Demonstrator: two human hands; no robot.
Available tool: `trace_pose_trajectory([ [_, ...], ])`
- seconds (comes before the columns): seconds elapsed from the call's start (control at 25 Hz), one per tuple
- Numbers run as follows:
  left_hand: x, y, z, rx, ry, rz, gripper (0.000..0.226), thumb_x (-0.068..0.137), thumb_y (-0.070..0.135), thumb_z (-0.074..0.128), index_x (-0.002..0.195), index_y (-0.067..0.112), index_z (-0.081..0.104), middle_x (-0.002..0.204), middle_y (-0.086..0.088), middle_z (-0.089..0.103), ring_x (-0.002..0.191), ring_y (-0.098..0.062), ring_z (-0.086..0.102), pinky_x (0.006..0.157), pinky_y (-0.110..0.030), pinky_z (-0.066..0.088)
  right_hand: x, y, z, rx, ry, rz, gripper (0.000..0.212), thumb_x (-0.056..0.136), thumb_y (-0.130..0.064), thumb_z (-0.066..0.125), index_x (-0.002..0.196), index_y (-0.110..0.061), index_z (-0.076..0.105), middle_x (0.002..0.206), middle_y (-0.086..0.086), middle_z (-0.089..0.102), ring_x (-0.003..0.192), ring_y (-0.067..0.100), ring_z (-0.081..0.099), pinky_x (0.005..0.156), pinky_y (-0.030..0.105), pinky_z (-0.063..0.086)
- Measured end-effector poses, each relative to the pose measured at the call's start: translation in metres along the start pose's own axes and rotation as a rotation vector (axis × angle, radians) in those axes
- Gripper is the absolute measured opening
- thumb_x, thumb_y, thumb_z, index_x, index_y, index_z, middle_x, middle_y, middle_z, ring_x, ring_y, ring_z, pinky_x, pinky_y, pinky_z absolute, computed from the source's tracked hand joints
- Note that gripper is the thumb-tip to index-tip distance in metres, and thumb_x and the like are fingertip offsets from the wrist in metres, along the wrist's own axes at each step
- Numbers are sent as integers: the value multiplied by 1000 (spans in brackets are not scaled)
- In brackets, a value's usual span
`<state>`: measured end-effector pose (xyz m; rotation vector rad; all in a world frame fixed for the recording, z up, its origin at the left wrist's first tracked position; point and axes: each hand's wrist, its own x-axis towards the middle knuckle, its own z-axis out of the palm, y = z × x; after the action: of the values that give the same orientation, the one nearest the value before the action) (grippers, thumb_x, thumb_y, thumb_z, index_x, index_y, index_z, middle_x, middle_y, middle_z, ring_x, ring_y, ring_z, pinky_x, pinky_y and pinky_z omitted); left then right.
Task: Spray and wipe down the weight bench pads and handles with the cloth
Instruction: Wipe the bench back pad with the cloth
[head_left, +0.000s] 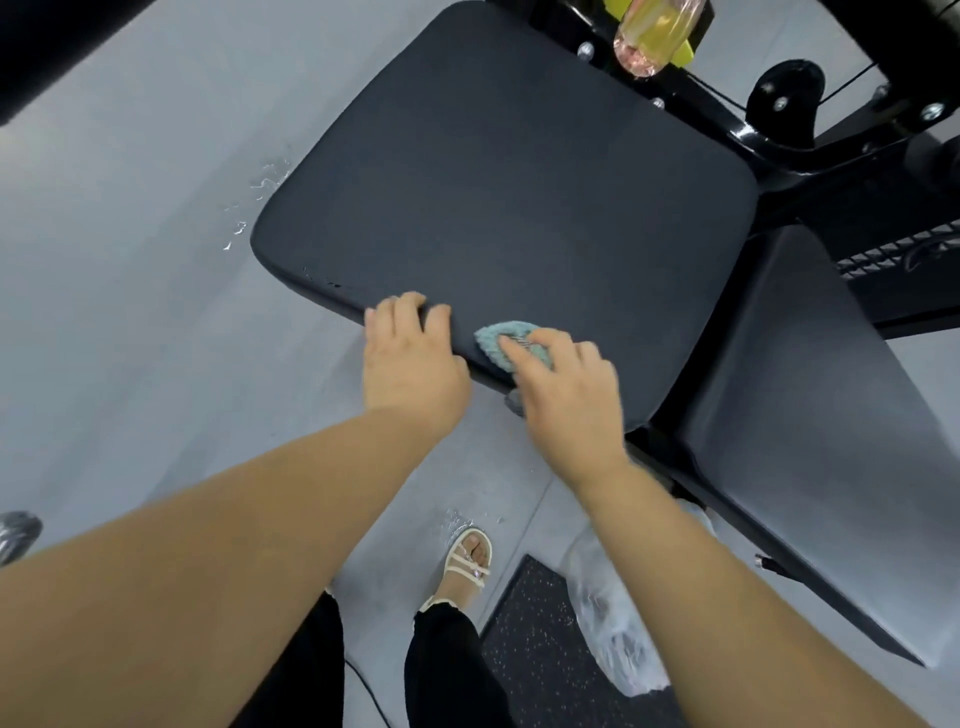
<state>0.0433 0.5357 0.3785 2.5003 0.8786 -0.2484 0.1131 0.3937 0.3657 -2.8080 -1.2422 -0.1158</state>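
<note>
fingers (408, 312) of the left hand (410, 364) curl over the near edge of the black seat pad (498, 197), gripping it. just right of it, the right hand (566, 400) holds a bunched teal cloth (493, 345) pressed on that same edge, fingers bent over it. a clear bottle (649, 36) of yellowish liquid is at the pad's far side.

Most of the seat pad (498, 197) lies bare and flat. Its near edge is taken up by the left hand (410, 364), gripping the rim, and the right hand (566, 384), holding a cloth (501, 340). Left of the pad is open floor (130, 270). A black frame (737, 135) and a bottle (652, 36) crowd its far right corner. A second pad (810, 415) stands just beside its right edge, across a narrow gap.
</note>
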Motion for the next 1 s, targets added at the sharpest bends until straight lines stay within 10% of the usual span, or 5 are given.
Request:
trace_pose_trajectory([
  [0.16, -12, 39, 1, -138, -20, 39, 34, 95, 23, 39, 127, 18, 50, 132, -2, 40, 124, -23, 30, 99, -27, 31, -10, 82, -24, 111, 82, 421, 35, 84, -11, 49, 113, -17, 68, 115, 11, 59, 83, 38, 53, 72, 38, 48],
  [0.32, -17, 91, 3, -616, -207, -78, 44, 90, 48, 49, 125, 20, 54, 120, 2, 56, 113, -19, 51, 100, -33, 40, -7, 72, -51, 853, -139, 649, 35, 86, -17, 65, 120, -25, 61, 121, -5, 53, 114, 12, 53, 100, 21, 37],
  [0.44, -14, 114, -1, -1105, -470, -254, 67, 69, 62, 67, 118, 18, 59, 112, 2, 66, 100, -17, 65, 89, -38, 52, -15, 63, -72, 1324, -143, 700, 35, 82, -12, 70, 109, -33, 63, 113, -13, 64, 106, 5, 61, 88, 25, 51],
  [0.68, -8, 124, 4, -1335, -599, -300, 15, 90, 25, 61, 99, 14, 66, 99, -6, 71, 90, -21, 68, 88, -37, 54, -32, 100, -84, 1685, -57, 888, 35, 86, 4, 56, 111, -20, 59, 98, 1, 72, 92, 15, 68, 77, 26, 55],
  [1.0, -17, 178, 20, -1420, -702, -265, 17, 94, 22, 55, 109, 17, 62, 101, -1, 69, 88, -14, 65, 74, -26, 56, -56, 113, -79, 1191, 224, 938, 36, 87, -51, 51, 122, -43, 48, 138, -10, 45, 125, 1, 45, 107, 31, 38],
])
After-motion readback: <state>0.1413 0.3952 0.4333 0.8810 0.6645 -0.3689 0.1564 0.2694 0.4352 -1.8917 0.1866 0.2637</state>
